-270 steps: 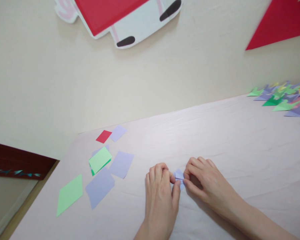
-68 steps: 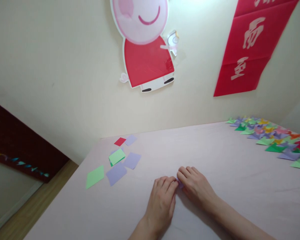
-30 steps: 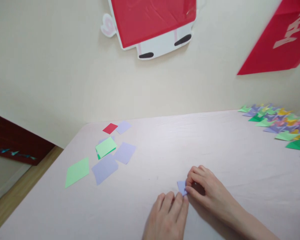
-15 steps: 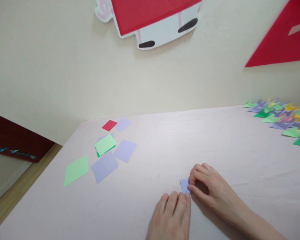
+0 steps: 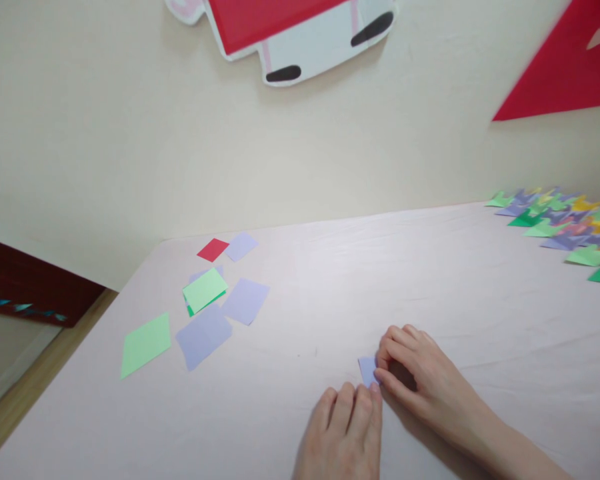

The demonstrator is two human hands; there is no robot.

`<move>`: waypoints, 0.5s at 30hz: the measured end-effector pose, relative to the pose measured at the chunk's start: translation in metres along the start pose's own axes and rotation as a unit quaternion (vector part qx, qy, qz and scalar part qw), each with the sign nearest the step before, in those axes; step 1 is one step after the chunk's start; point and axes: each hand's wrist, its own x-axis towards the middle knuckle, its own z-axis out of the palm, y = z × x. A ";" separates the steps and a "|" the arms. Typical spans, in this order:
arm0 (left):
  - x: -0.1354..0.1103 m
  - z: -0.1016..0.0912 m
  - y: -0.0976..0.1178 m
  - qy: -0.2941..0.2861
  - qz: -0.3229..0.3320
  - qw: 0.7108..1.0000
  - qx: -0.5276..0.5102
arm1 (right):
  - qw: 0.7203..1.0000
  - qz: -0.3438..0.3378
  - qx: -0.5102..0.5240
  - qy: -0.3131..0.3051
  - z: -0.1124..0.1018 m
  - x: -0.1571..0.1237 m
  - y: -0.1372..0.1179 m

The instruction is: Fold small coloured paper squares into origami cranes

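Observation:
A small piece of lilac paper [image 5: 366, 368], seemingly folded, lies on the pale table between my hands, its right part covered by fingers. My right hand [image 5: 413, 370] curls over that side, with thumb and fingertips closed on the paper. From below, my left hand [image 5: 343, 427] reaches in with its back up and fingers close together, the tips pressing the paper's lower edge. The two hands almost touch at the fingertips.
Loose paper squares lie to the left: light green [image 5: 147, 345], lilac [image 5: 204, 337] and a red one [image 5: 213, 250]. Several folded paper shapes [image 5: 555, 217] stand in rows at the far right. A wall [image 5: 330, 153] with a red-and-white cutout [image 5: 310, 57] borders the table [image 5: 280, 413].
The camera view has shifted slightly, so the wall cutout and the left squares sit a little farther left. Both hands hold almost the same pose on the lilac paper.

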 end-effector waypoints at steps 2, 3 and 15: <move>0.000 0.000 0.000 0.004 -0.002 1.000 -0.001 | 1.000 -0.003 -0.003 -0.001 0.000 0.000 0.000; -0.001 -0.001 -0.001 0.004 -0.003 1.000 0.000 | 1.000 -0.003 -0.003 -0.003 0.000 -0.001 0.000; -0.001 -0.002 -0.006 0.014 0.014 1.000 -0.010 | 1.000 -0.003 0.010 -0.017 0.000 -0.005 0.003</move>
